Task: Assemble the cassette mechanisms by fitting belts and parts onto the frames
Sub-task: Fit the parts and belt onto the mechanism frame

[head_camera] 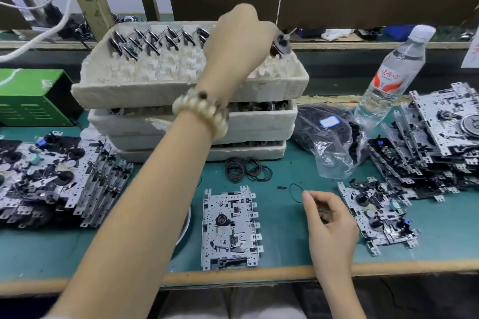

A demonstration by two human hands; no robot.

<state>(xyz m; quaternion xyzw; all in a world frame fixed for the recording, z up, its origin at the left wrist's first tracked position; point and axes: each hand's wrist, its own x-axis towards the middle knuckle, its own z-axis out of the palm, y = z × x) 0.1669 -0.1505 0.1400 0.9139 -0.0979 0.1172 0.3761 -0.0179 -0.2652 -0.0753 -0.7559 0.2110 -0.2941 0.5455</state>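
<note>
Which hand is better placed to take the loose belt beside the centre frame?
Right. The right hand is low, its index fingertip at the belt; the left hand is up at the foam tray, gripping a flywheel.

Passage: green mat (282, 246) lies bare right of my flat grey metal frame (230, 228); stacked white foam trays (129, 90) block behind it.

Two hands (241, 41) (329, 225); one bottle (388, 72); one green box (33, 98); one bag (329, 137).
</note>
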